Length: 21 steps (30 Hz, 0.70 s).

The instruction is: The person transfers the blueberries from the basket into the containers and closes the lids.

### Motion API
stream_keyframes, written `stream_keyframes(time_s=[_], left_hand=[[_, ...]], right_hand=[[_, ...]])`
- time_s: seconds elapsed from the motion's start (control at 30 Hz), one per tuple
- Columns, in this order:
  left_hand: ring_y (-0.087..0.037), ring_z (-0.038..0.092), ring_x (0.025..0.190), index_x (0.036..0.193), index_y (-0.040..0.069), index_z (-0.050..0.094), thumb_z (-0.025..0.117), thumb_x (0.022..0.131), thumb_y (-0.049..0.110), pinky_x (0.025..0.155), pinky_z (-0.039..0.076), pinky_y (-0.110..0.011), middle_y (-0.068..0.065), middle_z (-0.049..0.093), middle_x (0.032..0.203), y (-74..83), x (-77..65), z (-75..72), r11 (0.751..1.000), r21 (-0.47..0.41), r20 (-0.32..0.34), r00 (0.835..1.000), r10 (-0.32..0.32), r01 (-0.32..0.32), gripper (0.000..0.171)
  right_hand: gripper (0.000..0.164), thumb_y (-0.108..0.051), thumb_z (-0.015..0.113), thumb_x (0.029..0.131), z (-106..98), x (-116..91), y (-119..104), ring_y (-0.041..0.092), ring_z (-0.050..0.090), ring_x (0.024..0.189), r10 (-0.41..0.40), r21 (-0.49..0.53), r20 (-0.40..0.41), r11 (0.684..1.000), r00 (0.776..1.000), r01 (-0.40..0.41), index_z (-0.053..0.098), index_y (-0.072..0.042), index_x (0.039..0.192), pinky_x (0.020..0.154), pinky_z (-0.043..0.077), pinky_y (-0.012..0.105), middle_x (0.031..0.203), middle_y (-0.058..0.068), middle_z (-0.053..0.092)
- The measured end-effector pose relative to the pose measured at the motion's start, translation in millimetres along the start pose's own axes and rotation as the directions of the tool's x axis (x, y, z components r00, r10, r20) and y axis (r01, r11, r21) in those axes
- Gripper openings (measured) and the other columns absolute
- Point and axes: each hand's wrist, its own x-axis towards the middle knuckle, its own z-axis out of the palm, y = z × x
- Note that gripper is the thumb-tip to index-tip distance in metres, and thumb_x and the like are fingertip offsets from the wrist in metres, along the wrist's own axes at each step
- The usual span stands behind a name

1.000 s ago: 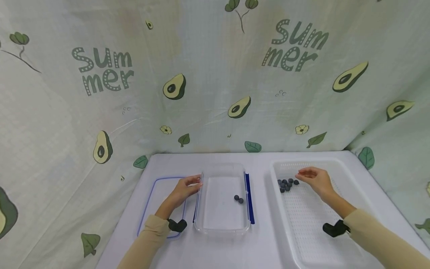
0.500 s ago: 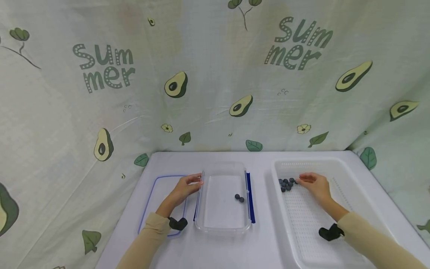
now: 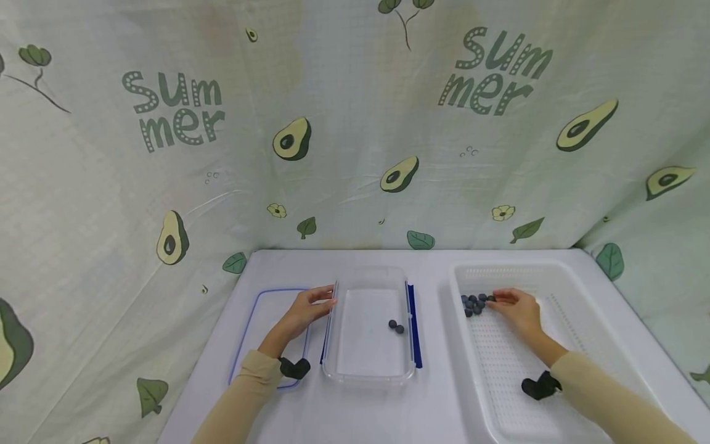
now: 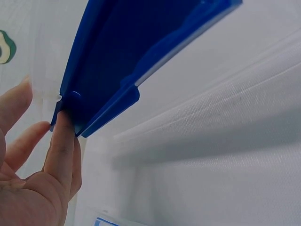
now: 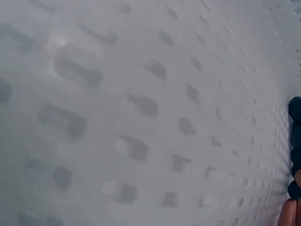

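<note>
Containing two balls (image 3: 392, 324): one clear box (image 3: 368, 378)

A second ago the person's right grip (image 3: 518, 313) hung just above a berry (image 5: 294, 189), fingertips clear of it and the fruit in full sight. By half a second ago it had come down to the berry. Now it sits slightly lower, the berry pinched between thumb and finger and partly hidden by them. The right sleeve (image 3: 610, 398) and the black piece (image 3: 540, 386) at its cuff have shifted leftward over the tray (image 3: 499, 376). In the head view, the printed cloth (image 3: 292, 139) appears slightly farther right and higher.
</note>
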Motion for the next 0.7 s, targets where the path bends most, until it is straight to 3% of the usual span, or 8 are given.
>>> stream_keyframes(time_s=[0.47,0.7], left_hand=[[-0.022,0.063,0.109,0.141,-0.002,0.053,0.073,0.092,0.012,0.094,0.054,-0.035,-0.024,0.058,0.131,0.2,0.2,-0.1,1.0,-0.011,-0.008,1.0,-0.01,0.01,0.054],[-0.023,0.062,0.111,0.141,-0.001,0.053,0.073,0.093,0.012,0.095,0.053,-0.035,-0.023,0.057,0.132,-1.0,1.5,-0.1,1.0,-0.015,-0.01,1.0,-0.01,0.01,0.054]], right_hand=[[0.026,0.001,0.08,0.08,3,0,-4,-0.001,0.058,0.074,-0.008,-0.027,-0.014,1.0,1.0,0.007,0.07,0.01,0.102,0.062,0.049,0.007,0.097,0.024,0.071],[0.025,0.0,0.079,0.082,-6,6,-14,-0.01,0.055,0.072,-0.007,-0.003,-0.018,1.0,1.0,0.007,0.07,0.01,0.103,0.061,0.05,0.007,0.1,0.027,0.07]])
